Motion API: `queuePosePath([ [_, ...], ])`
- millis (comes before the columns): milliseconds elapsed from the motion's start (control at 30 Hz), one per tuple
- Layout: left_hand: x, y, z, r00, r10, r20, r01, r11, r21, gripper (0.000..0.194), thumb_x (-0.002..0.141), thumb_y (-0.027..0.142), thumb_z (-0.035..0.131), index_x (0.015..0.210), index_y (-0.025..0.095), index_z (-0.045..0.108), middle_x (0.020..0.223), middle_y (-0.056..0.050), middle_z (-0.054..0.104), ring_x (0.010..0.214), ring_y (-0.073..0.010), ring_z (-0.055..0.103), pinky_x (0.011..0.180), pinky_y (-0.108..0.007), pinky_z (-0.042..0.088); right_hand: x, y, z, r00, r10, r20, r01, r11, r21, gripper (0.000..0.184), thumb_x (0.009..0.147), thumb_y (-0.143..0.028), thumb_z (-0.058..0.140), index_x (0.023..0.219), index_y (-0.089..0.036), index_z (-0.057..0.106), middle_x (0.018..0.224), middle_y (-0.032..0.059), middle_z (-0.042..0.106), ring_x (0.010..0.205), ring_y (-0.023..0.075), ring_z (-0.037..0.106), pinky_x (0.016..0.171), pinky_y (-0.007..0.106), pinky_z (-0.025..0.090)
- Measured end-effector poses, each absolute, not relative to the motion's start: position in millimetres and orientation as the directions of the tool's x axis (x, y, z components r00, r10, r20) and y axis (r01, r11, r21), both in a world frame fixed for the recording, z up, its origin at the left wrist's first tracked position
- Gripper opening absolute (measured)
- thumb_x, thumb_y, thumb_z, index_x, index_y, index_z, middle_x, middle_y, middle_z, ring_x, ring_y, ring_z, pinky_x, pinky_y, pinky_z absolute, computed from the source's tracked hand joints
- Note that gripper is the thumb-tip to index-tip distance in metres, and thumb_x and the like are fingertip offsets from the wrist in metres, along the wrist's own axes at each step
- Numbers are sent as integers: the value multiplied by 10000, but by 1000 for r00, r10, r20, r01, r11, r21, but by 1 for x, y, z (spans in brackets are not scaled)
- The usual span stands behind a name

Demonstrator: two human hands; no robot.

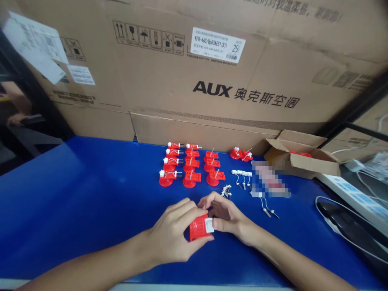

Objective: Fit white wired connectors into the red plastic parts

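My left hand (176,230) is closed around a red plastic part (197,228), its thumb below and its fingers over the top. A small white plastic block (209,225) sits at the right end of this part. The thumb of my right hand (226,216) presses against the block, while its other fingers curl behind, partly hidden. Beyond my hands stand rows of red round-based parts (191,176); several in the left rows carry white blocks (167,174) with wires. Small white-tipped pins (226,191) lie in a pile just past my right hand.
White wired connectors (241,173) and a pixelated flat item (270,180) lie to the right. An open carton (303,155) holds red pieces. A power strip (354,198) and a black device (348,222) line the right edge. A large cardboard box (182,93) walls the back.
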State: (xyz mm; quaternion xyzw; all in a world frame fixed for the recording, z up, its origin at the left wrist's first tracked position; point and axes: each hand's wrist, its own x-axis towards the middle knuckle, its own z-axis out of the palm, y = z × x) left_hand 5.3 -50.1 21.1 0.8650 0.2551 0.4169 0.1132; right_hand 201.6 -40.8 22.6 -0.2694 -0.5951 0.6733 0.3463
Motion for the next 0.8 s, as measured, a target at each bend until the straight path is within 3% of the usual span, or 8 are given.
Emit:
queuePosePath([
  [133, 6, -50, 21, 532, 563, 633, 333, -826, 456, 328, 721, 270, 700, 994, 142, 572, 781, -65, 641, 649, -173, 541, 620, -296, 467, 201, -41, 23, -634, 773, 27, -137, -78, -988, 325, 764, -343, 671, 985, -185, 493, 1059, 62, 509, 926, 172, 494, 761, 293, 387],
  [267, 9, -45, 22, 521, 690, 502, 361, -711, 603, 341, 683, 335, 739, 927, 187, 554, 825, -31, 641, 721, -174, 593, 653, -274, 468, 202, -39, 30, -613, 789, -33, -72, -98, -993, 299, 784, -327, 656, 1002, -189, 506, 996, 37, 536, 926, 158, 506, 794, 283, 387],
  [367, 11, -39, 20, 491, 808, 326, 420, -547, 724, 380, 658, 357, 753, 910, 215, 507, 835, 9, 637, 716, -158, 606, 635, -254, 459, 205, -35, 34, -577, 813, -85, 22, -89, -996, 243, 845, -371, 568, 980, -173, 530, 913, 31, 560, 780, 126, 532, 694, 259, 418],
  [467, 12, -33, 15, 475, 857, 198, 439, -426, 791, 364, 673, 316, 732, 874, 218, 445, 841, 27, 626, 692, -145, 599, 608, -245, 448, 208, -28, 34, -518, 845, -133, 109, -89, -990, 318, 870, -452, 486, 939, -148, 549, 753, 22, 572, 603, 107, 526, 550, 242, 424],
  [633, 12, -21, 6, 473, 852, 226, 433, -448, 782, 349, 700, 261, 704, 944, 219, 459, 941, 2, 628, 812, -179, 611, 710, -296, 463, 216, -18, 30, -472, 863, -183, 200, -98, -975, 320, 822, -444, 559, 897, -134, 572, 639, 12, 587, 551, 113, 555, 526, 246, 445],
  [700, 12, -16, 2, 478, 844, 242, 423, -463, 779, 415, 710, 237, 701, 1056, 237, 472, 1013, -6, 635, 921, -196, 607, 813, -331, 452, 219, -16, 29, -481, 861, -167, 198, -79, -977, 286, 789, -390, 617, 923, -139, 585, 659, 7, 599, 579, 113, 568, 567, 259, 463],
  [800, 13, -13, -3, 475, 840, 261, 439, -483, 757, 355, 717, 252, 700, 1027, 237, 528, 1025, -8, 645, 937, -207, 607, 814, -337, 455, 223, -13, 29, -474, 868, -148, 182, -68, -981, 292, 715, -307, 700, 931, -142, 593, 746, 16, 618, 637, 119, 592, 621, 280, 484],
])
